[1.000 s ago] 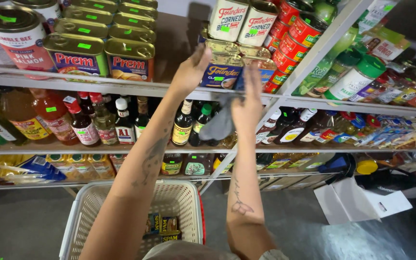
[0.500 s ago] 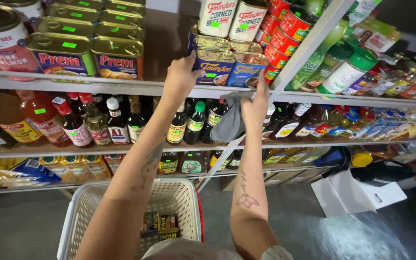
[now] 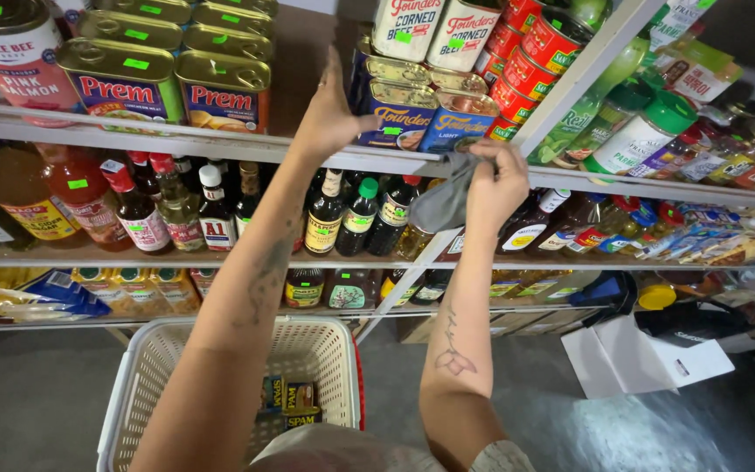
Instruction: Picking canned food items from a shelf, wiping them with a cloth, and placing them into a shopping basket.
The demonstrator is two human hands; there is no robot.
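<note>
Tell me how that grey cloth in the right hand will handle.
The grey cloth hangs in folds from the right hand, so it is likely floppy and light. It probably bunches when pushed along the shelf edge, and looks neither fragile nor slippery.

Tins, bottles and jars on three shop shelves

On the top shelf, gold tins (image 3: 176,83) with red and blue labels sit left, with small green stickers (image 3: 136,63) on their lids. Blue tins (image 3: 399,118) stand in the middle, touched by the left hand (image 3: 329,118). Red cans (image 3: 539,57) are stacked to the right. Dark sauce bottles (image 3: 325,218) with yellow labels fill the shelf below. Small tins (image 3: 286,398) lie in the white basket (image 3: 159,367).
</note>
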